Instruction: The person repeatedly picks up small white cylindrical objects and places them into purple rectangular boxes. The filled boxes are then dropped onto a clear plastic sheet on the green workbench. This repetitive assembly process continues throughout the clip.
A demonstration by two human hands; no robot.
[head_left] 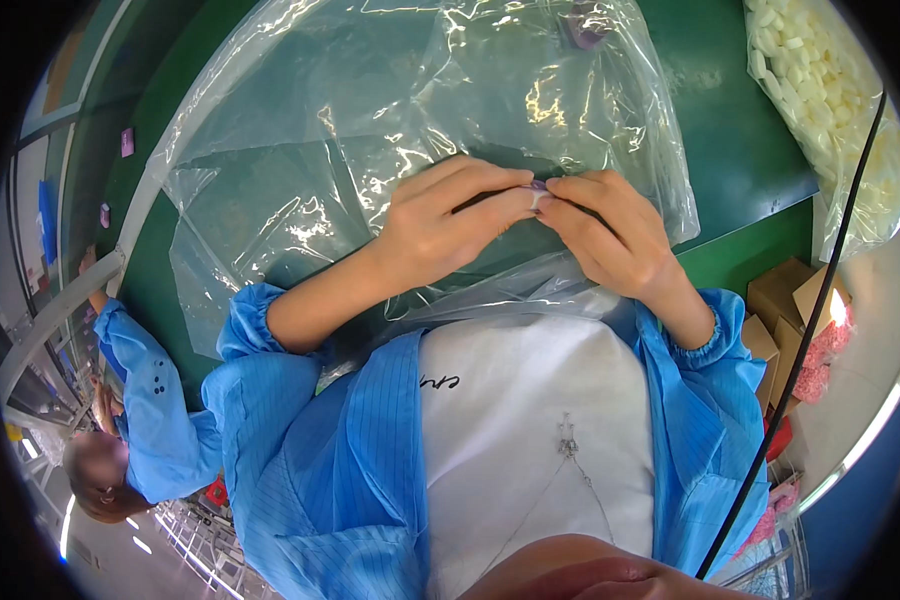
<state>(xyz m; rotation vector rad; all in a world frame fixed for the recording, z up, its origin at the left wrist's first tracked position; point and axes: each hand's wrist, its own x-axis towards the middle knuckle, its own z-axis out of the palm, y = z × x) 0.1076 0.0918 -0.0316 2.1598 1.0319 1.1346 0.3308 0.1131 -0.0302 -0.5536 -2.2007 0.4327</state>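
Above the table my left hand and my right hand meet fingertip to fingertip. Both pinch one small white and purple piece, mostly covered by the fingers, so its exact kind cannot be made out. Under the hands a large clear plastic bag lies spread and creased across the green tabletop. Near the far edge, a purple item shows at the bag, blurred by the shiny film.
At the far right stands a clear bag of many white pieces. Cardboard boxes and pink bagged goods sit below it. Two small purple pieces lie at left, one a purple block. A co-worker in a blue sleeve is at left.
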